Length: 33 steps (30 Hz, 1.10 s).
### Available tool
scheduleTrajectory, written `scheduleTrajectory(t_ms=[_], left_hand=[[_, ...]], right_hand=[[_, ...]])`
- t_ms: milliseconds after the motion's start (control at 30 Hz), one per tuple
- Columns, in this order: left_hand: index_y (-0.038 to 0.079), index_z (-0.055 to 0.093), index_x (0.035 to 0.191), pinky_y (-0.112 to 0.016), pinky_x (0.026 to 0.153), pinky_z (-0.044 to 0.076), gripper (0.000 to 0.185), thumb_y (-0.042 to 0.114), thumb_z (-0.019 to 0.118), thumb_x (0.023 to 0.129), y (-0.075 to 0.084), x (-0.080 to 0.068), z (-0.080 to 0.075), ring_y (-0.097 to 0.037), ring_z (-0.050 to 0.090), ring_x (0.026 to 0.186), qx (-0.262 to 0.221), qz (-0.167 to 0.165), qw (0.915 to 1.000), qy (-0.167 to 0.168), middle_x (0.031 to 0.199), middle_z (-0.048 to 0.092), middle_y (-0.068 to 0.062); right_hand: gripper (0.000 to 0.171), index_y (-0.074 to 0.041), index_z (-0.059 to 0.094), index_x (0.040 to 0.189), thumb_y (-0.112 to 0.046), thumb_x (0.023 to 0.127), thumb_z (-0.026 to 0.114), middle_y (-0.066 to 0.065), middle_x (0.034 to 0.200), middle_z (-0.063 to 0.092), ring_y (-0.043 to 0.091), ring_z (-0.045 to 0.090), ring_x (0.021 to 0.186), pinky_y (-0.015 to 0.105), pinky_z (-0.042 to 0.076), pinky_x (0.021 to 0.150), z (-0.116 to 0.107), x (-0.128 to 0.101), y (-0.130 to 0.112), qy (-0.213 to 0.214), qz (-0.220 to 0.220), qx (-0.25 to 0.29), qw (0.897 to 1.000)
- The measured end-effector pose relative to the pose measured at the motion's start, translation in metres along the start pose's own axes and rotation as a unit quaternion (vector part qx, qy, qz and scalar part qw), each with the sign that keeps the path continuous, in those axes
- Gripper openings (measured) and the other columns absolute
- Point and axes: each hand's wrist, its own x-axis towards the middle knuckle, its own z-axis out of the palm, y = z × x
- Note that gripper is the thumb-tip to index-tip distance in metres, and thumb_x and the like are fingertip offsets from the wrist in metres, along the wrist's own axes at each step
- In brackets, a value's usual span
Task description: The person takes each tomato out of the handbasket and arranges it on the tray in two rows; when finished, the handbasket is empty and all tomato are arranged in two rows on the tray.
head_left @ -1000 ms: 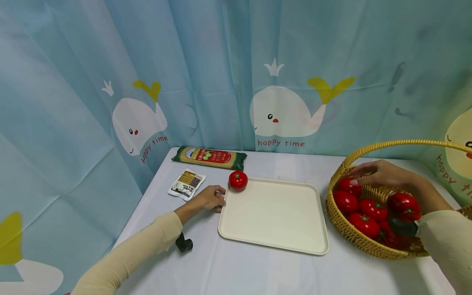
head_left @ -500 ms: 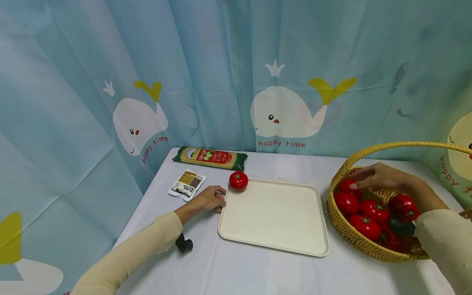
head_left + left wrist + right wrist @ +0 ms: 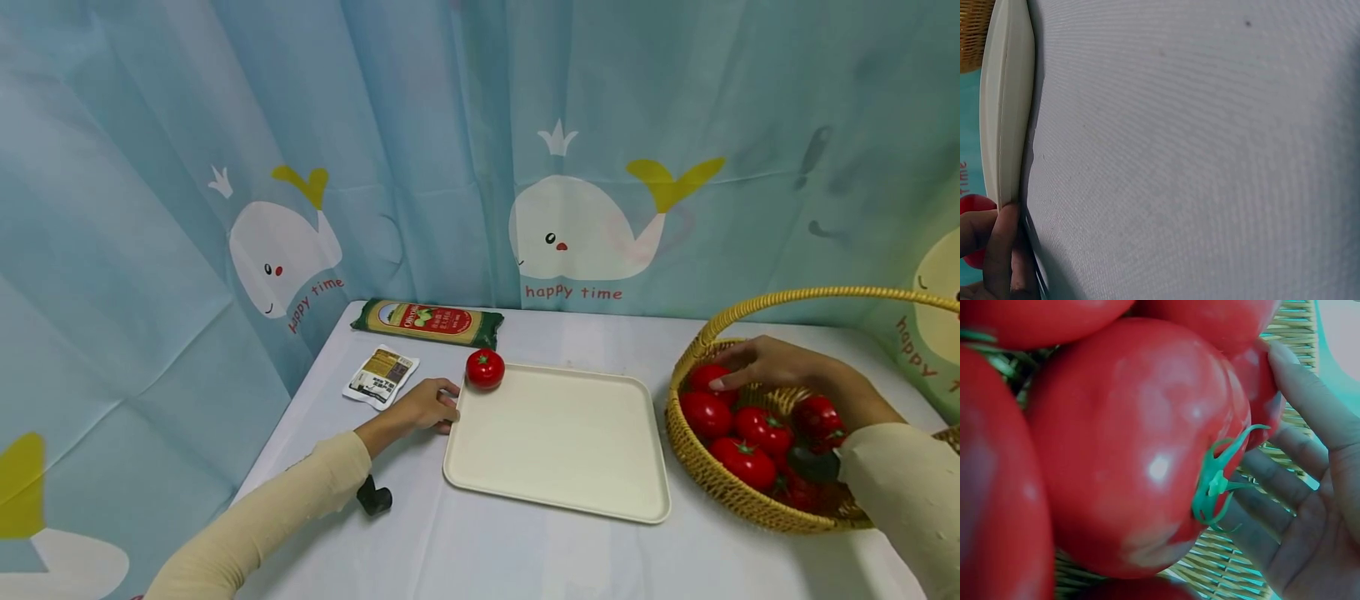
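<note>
Head view: right hand reaches, fingers loose, over a basket tomato, not yet gripped.
Left hand, fingers relaxed, steadies the tray; next the fingers must close round that tomato.

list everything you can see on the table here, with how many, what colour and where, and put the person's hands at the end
tray: one, cream, middle of the table
tomato on the tray: one, red, far left corner
basket: one, yellow wicker with a hoop handle, right of the tray
tomatoes in the basket: at least six, red
long packet: one, green and red, far edge
small sachet: one, white and brown, left of the tray
small black object: one, near the left sleeve
curtain: blue, whale print, behind
left hand: rests at the tray's left edge
right hand: in the basket, fingers on a tomato
</note>
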Motion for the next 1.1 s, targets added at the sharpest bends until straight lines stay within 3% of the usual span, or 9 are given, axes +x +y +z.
scheduleTrajectory(t_ms=[200,333,767,1100], left_hand=[[-0.002,0.058,0.127,-0.023,0.062,0.061,0.044,-0.004,0.070,0.085,0.000,0.000,0.000,-0.014,0.062,0.068,-0.005,0.001,1.0000,0.000,0.093,0.061,-0.010],[-0.002,0.058,0.128,-0.023,0.062,0.061,0.044,-0.004,0.070,0.085,-0.001,0.000,0.000,-0.015,0.062,0.070,-0.002,0.002,1.0000,-0.001,0.093,0.061,-0.010],[-0.002,0.058,0.127,-0.023,0.062,0.061,0.044,-0.004,0.070,0.085,0.002,-0.002,0.000,-0.016,0.063,0.073,-0.001,0.000,1.0000,-0.002,0.093,0.060,-0.010],[-0.002,0.058,0.128,-0.024,0.064,0.062,0.044,-0.002,0.070,0.086,0.002,-0.002,0.000,-0.016,0.063,0.075,0.000,0.002,1.0000,-0.002,0.094,0.061,-0.011]], right_hand=[[0.074,0.018,0.040,0.140,-0.035,0.096,0.065,0.040,0.135,0.050,0.044,0.060,0.116,0.048,0.062,0.084,-0.002,0.005,0.000,-0.039,0.021,0.024,0.999],[0.075,0.019,0.038,0.140,-0.036,0.097,0.065,0.041,0.134,0.050,0.045,0.060,0.116,0.049,0.062,0.085,-0.001,0.006,-0.001,-0.043,0.023,0.024,0.999],[0.075,0.019,0.038,0.139,-0.035,0.096,0.066,0.040,0.132,0.050,0.045,0.060,0.114,0.049,0.062,0.084,0.001,0.006,-0.003,-0.028,0.022,0.020,0.999],[0.070,0.013,0.045,0.138,-0.037,0.095,0.067,0.033,0.130,0.056,0.040,0.061,0.112,0.047,0.062,0.080,-0.001,-0.001,-0.010,0.001,0.013,0.006,1.000]])
